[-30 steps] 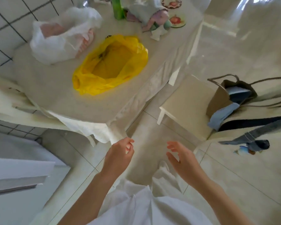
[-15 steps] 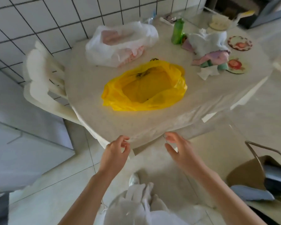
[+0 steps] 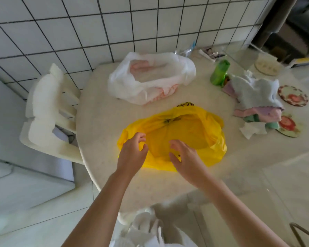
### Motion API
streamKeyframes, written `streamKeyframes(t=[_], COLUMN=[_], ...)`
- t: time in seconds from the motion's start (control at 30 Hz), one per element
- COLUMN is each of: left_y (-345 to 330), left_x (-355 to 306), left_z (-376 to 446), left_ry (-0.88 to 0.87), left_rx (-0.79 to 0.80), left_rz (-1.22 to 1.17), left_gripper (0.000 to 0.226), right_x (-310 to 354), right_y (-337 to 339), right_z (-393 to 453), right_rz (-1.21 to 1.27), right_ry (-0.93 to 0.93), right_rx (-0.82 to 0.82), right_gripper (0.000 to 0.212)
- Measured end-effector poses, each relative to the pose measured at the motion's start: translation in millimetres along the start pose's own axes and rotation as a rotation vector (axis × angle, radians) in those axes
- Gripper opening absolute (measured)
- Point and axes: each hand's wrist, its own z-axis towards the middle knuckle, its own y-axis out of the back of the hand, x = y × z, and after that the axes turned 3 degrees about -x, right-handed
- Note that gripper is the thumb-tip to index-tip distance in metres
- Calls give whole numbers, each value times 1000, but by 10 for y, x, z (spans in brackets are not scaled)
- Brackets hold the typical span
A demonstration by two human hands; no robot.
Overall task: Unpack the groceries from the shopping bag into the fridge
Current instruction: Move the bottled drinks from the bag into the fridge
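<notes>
A yellow plastic shopping bag (image 3: 187, 132) lies open and slumped on the pale round table (image 3: 103, 122); its contents are hidden by the folds. Behind it sits a white plastic bag (image 3: 150, 86) with pink packages showing inside. My left hand (image 3: 132, 154) hovers over the yellow bag's near left rim, fingers curled and apart, holding nothing. My right hand (image 3: 185, 157) reaches over the bag's near edge with spread fingers, also holding nothing. No fridge shows clearly in this view.
A white chair (image 3: 48, 111) stands at the table's left, against the tiled wall (image 3: 114, 24). A green bottle (image 3: 219, 72), folded cloths (image 3: 257, 97) and round floral coasters (image 3: 292, 95) crowd the table's right side. A white appliance (image 3: 16, 175) sits low at the left.
The view has swung from the floor up to the table. Both hands have moved forward from the table's near edge to over the yellow bag.
</notes>
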Motion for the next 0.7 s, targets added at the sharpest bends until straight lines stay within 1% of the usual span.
streamKeyframes(t=[0.1,0.2,0.3,0.43,0.5,0.7], left_y=[-27,-32,-95,-198,-233,-444], left_x=[-67,-130,-161,-272,-359,-487], left_z=[384,756,1158,1715,1999,2842], left_ry=[-20,-28,-29,-122,-117,-110], left_rx=[-7,-1,-1,21,8,26], left_rz=[22,57,137,276,306,350], left_gripper=[27,35,30,29,29,44], right_x=[6,-19,-80,-225,-314,-573], right_y=[58,145,239,361,416,464], right_z=[405,833,1304,1973,2298,3274], right_rz=[-26,-36,-31,-52,-58,-80], right_ry=[38,73,99,144,166,222], right_rx=[16,49,89,151,173,224], right_gripper=[32,32,32,35,35,31])
